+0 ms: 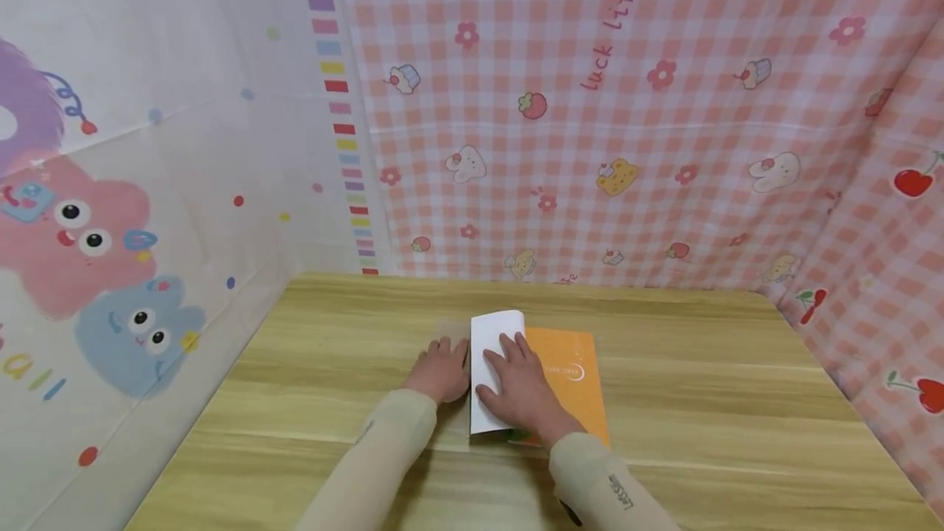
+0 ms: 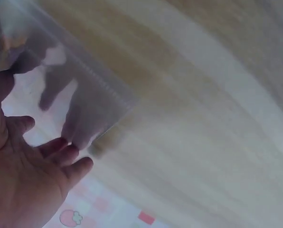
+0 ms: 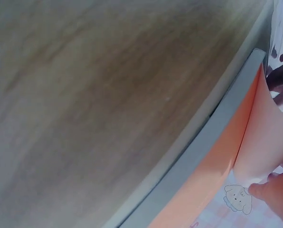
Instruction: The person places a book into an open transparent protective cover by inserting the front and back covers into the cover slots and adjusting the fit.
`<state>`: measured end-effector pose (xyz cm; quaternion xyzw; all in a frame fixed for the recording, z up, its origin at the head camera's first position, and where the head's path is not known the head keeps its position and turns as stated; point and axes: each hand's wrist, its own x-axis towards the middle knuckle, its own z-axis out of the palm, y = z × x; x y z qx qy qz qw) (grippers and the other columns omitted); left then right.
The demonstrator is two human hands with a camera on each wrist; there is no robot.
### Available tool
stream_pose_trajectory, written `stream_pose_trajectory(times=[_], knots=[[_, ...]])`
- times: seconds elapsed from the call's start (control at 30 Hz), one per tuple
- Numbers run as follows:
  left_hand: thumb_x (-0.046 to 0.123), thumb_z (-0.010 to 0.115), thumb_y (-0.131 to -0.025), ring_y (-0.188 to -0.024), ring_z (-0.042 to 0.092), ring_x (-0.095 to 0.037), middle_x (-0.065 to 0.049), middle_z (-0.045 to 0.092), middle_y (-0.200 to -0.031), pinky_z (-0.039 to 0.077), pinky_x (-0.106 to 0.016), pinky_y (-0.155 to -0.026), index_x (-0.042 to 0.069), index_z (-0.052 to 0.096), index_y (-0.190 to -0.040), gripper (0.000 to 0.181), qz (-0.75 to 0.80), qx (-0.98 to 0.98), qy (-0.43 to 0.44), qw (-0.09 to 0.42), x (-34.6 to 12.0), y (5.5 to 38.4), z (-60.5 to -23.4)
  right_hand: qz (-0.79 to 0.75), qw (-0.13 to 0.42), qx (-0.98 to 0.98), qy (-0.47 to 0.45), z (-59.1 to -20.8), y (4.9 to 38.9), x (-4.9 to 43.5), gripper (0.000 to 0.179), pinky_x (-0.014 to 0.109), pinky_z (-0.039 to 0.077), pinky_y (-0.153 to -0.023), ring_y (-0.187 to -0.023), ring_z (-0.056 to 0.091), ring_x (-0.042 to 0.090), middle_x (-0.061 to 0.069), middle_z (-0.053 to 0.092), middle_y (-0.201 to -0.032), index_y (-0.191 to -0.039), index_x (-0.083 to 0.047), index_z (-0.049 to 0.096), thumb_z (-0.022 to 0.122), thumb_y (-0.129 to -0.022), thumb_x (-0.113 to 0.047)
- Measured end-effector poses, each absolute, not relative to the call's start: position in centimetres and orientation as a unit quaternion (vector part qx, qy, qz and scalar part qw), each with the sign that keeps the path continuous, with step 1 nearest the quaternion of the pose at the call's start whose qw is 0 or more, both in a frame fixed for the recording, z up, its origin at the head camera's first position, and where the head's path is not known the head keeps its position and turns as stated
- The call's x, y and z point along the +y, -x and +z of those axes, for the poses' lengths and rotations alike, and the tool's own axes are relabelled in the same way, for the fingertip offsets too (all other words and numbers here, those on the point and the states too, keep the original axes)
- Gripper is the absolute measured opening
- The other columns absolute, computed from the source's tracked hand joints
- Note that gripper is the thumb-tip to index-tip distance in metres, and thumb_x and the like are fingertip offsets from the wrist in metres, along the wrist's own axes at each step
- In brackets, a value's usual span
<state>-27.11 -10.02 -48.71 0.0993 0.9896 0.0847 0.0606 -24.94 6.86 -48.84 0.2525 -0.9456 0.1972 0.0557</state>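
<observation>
A book (image 1: 571, 400) with an orange cover and a small white logo lies on the table, right of centre. From its left side a white leaf (image 1: 497, 330) stands turned up in the head view. My right hand (image 1: 519, 388) rests on this leaf, fingers spread. In the right wrist view the leaf (image 3: 267, 133) bows away from the orange side, a fingertip at its edge. My left hand (image 1: 441, 371) is at the leaf's left edge, fingers extended. A clear plastic sheet (image 2: 99, 85) lies beside those fingers in the left wrist view, mirroring them.
The wood-grain table (image 1: 708, 400) extends on both sides of the book. Behind it hangs a pink checked cloth (image 1: 560, 146). A white cloth with cartoon figures (image 1: 96, 244) hangs at the left, and more checked cloth at the right.
</observation>
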Motion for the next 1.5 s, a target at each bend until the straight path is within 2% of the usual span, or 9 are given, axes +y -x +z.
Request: stream_pose_trajectory(times=[0.1, 0.27, 0.33, 0.53, 0.67, 0.93, 1.17, 1.5], knots=[[0.034, 0.049, -0.101, -0.133, 0.038, -0.04, -0.025, 0.042, -0.141, 0.036, -0.056, -0.106, 0.006, 0.047, -0.147, 0.054, 0.074, 0.991, -0.092, 0.055, -9.9, 27.4, -48.9, 0.195, 0.05, -0.948, -0.245, -48.7, 25.0, 6.8, 0.054, 0.057, 0.025, -0.113, -0.143, 0.024, 0.047, 0.028, 0.035, -0.151, -0.133, -0.001, 0.06, 0.065, -0.091, -0.034], [0.029, 0.049, -0.099, -0.135, 0.033, -0.046, -0.031, 0.037, -0.142, 0.034, -0.058, -0.107, -0.004, 0.05, -0.134, 0.048, 0.092, 0.991, -0.1, 0.016, -10.0, 28.0, -50.0, 0.17, 0.037, -0.957, -0.233, -48.5, 24.8, 6.7, 0.056, 0.055, 0.029, -0.112, -0.144, 0.023, 0.044, 0.029, 0.029, -0.155, -0.136, -0.002, 0.058, 0.065, -0.091, -0.035], [0.027, 0.051, -0.099, -0.137, 0.031, -0.047, -0.032, 0.034, -0.144, 0.033, -0.058, -0.108, -0.005, 0.048, -0.132, 0.046, 0.105, 0.989, -0.1, 0.017, -9.9, 28.1, -49.9, 0.16, 0.031, -0.961, -0.225, -48.4, 24.8, 6.7, 0.058, 0.057, 0.03, -0.111, -0.144, 0.024, 0.044, 0.028, 0.029, -0.155, -0.138, -0.003, 0.056, 0.065, -0.091, -0.036], [0.036, 0.048, -0.103, -0.143, 0.023, -0.045, -0.029, 0.027, -0.153, 0.026, -0.055, -0.113, -0.001, 0.038, -0.148, 0.059, 0.098, 0.99, -0.088, 0.045, -9.8, 28.5, -50.4, 0.148, 0.017, -0.967, -0.208, -48.3, 24.8, 6.7, 0.06, 0.06, 0.03, -0.109, -0.145, 0.023, 0.043, 0.026, 0.029, -0.156, -0.14, -0.002, 0.054, 0.064, -0.092, -0.037], [0.04, 0.043, -0.105, -0.145, 0.02, -0.043, -0.028, 0.023, -0.156, 0.024, -0.055, -0.114, 0.002, 0.035, -0.152, 0.061, 0.092, 0.991, -0.091, 0.046, -9.9, 28.7, -51.0, 0.144, 0.012, -0.968, -0.205, -48.3, 24.8, 6.7, 0.059, 0.061, 0.029, -0.11, -0.145, 0.022, 0.042, 0.026, 0.029, -0.156, -0.138, -0.002, 0.056, 0.064, -0.091, -0.036], [0.034, 0.043, -0.106, -0.145, 0.021, -0.043, -0.027, 0.025, -0.157, 0.024, -0.054, -0.115, 0.001, 0.037, -0.151, 0.056, 0.103, 0.989, -0.089, 0.053, -9.8, 27.9, -49.8, 0.128, 0.002, -0.971, -0.2, -48.2, 24.7, 6.7, 0.058, 0.062, 0.027, -0.11, -0.145, 0.024, 0.041, 0.024, 0.03, -0.156, -0.137, -0.003, 0.058, 0.064, -0.09, -0.037], [0.035, 0.036, -0.107, -0.146, 0.017, -0.043, -0.026, 0.021, -0.159, 0.021, -0.056, -0.116, 0.003, 0.033, -0.153, 0.057, 0.087, 0.99, -0.094, 0.05, -10.1, 28.8, -51.6, 0.128, -0.003, -0.971, -0.202, -48.2, 24.7, 7.0, 0.058, 0.062, 0.027, -0.111, -0.145, 0.023, 0.04, 0.024, 0.03, -0.156, -0.137, -0.002, 0.058, 0.064, -0.09, -0.035], [0.024, 0.037, -0.105, -0.143, 0.024, -0.045, -0.029, 0.028, -0.154, 0.025, -0.057, -0.114, -0.002, 0.041, -0.147, 0.049, 0.121, 0.988, -0.095, 0.031, -10.1, 28.4, -50.9, 0.127, 0.001, -0.969, -0.21, -48.4, 24.7, 7.3, 0.059, 0.062, 0.026, -0.111, -0.145, 0.023, 0.041, 0.025, 0.032, -0.155, -0.135, -0.001, 0.059, 0.064, -0.087, -0.035]])
